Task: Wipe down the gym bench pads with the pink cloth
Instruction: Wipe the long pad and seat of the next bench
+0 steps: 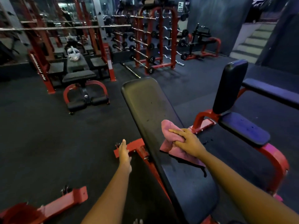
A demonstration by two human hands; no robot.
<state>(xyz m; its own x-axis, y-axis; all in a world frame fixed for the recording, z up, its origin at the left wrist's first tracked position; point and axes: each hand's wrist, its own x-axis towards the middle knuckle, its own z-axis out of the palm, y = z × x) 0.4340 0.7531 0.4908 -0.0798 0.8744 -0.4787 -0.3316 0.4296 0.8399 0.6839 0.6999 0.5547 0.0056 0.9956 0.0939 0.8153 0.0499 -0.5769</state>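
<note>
Long black vinyl bench pad [148,107] ran away from the camera on a red steel frame [137,145]. Its surface was dull, with a few small dark marks. Crumpled pink cloth [167,130] lay on the pad's right side, about midway along. Right hand [187,142] pressed down on the cloth, fingers bunching the fabric in a grip. Left hand [124,152] hung well apart from it, over the frame, fingers straight and together, holding nothing.

Floor: dark speckled rubber matting [40,135]. To the right stood a second black-padded seat with upright backrest [229,88]. Far side of the room: tall red barbell rack [155,39] and pale stairs [254,44]. A white bundle [73,53] sat on a distant flat bench, possibly a plastic bag; too blurred to confirm.
</note>
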